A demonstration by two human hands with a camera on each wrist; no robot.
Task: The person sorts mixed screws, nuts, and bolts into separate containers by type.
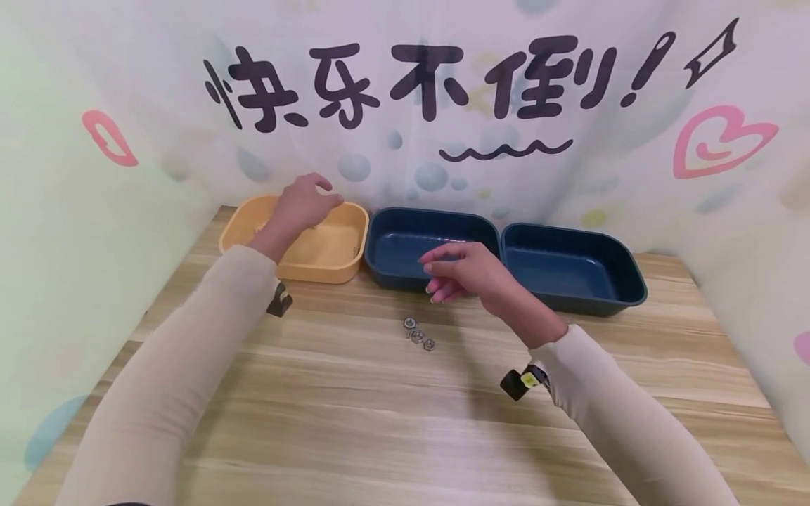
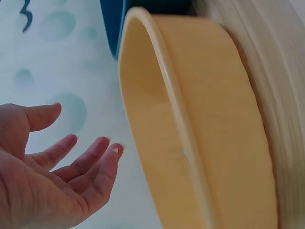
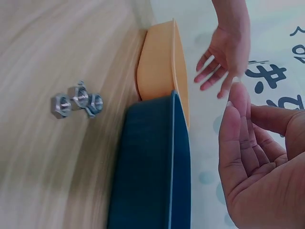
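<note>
A: Where are we in this?

B: A gap between letting go and picking up, I'd judge. The left hand (image 1: 308, 202) is above the yellow tray (image 1: 323, 273), thumb spread well clear of loosely bent fingers, nothing seen in it

A: And the right hand (image 1: 471, 273)?

B: By the near edge of the middle blue tray (image 1: 405, 246), fingers relaxed, thumb close to them. I see nothing held, though the fingertips could hide something tiny

A: The metal nuts (image 1: 418, 336)?

B: Clustered on the wooden table (image 1: 354, 422), lower than the right hand, on its near side and slightly left. Under the left hand, the yellow tray has a few small bits (image 1: 356, 251), too small to name

A: What would the next move call for?

B: Probably bringing the right hand back and down, then a fine fingertip pinch on one nut
</note>
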